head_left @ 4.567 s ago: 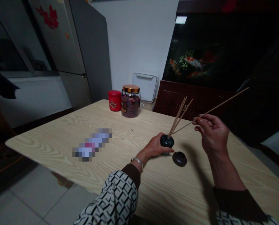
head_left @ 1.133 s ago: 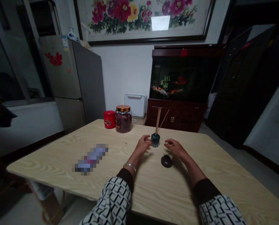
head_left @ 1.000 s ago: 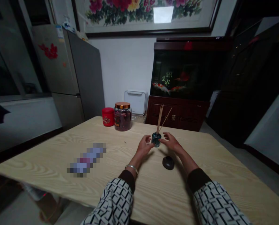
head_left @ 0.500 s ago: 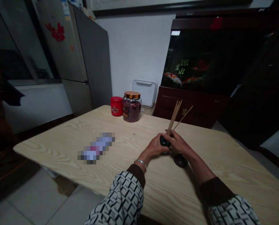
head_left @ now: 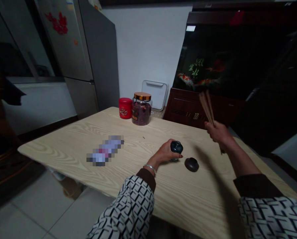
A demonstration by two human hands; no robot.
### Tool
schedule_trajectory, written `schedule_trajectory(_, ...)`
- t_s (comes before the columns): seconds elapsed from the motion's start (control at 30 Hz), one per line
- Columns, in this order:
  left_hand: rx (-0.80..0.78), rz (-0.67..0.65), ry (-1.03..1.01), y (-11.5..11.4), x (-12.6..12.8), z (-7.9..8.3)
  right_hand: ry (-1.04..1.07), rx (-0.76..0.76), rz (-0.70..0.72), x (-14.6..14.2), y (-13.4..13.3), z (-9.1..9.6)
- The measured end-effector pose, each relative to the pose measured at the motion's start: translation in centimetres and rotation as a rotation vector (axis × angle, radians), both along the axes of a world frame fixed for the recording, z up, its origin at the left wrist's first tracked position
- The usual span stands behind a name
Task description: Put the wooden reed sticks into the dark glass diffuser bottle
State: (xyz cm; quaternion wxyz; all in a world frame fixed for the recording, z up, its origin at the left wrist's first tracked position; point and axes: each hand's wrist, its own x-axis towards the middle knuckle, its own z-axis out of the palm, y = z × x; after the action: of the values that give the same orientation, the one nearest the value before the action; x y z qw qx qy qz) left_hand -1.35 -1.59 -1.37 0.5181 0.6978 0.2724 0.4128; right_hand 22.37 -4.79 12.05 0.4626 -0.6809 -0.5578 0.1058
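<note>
A small dark glass bottle (head_left: 176, 146) stands on the light wooden table (head_left: 128, 172), and my left hand (head_left: 165, 153) is wrapped round its left side. My right hand (head_left: 217, 131) is raised to the right of the bottle, closed on a bundle of thin wooden sticks (head_left: 206, 106) that point up and are blurred by motion. The bottle's neck has no sticks in it. A dark round lid (head_left: 191, 164) lies on the table just right of the bottle, touched by neither hand.
A red tin (head_left: 125, 108) and a glass jar with a copper lid (head_left: 141, 108) stand at the table's far edge. A blurred-out flat object (head_left: 105, 150) lies on the left half. Behind are a grey fridge (head_left: 88, 56), a white appliance (head_left: 154, 94) and a fish tank (head_left: 213, 66) on a dark cabinet.
My right hand gripped the sticks at the bottle's neck, pulled the whole bundle out and lifted it up to the right. My left hand stayed on the bottle.
</note>
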Motion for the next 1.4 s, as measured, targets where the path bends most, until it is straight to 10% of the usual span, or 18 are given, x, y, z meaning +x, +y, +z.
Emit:
schedule_trajectory(0.13,0.008,0.011,0.011,-0.1,0.0,0.0,-0.624,-0.509,-0.117,3.3,-4.4,-7.0)
schedule_trajectory(0.27,0.010,0.002,-0.011,-0.2,-0.1,0.2,-0.755,-0.545,-0.090,2.4,-8.2,-11.7)
schedule_trajectory(0.4,-0.014,-0.012,-0.013,-0.3,-0.2,0.3,-0.806,-0.435,-0.070,1.2,-8.9,-10.1)
schedule_trajectory(0.7,-0.028,-0.019,-0.043,-0.4,-0.3,0.8,-0.579,-0.535,0.447,-2.8,-6.8,-7.0)
schedule_trajectory(1.0,0.022,-0.019,-0.003,-0.2,-0.3,0.3,0.621,0.096,0.464,-8.2,-3.5,-2.2)
schedule_trajectory(1.23,-0.001,-0.055,-0.024,0.3,0.0,-0.2,0.402,0.066,0.402,-9.2,-1.8,-6.4)
schedule_trajectory(1.4,-0.005,-0.085,-0.051,0.2,-0.1,-0.1,0.098,0.013,0.452,-7.5,-1.8,-5.4)
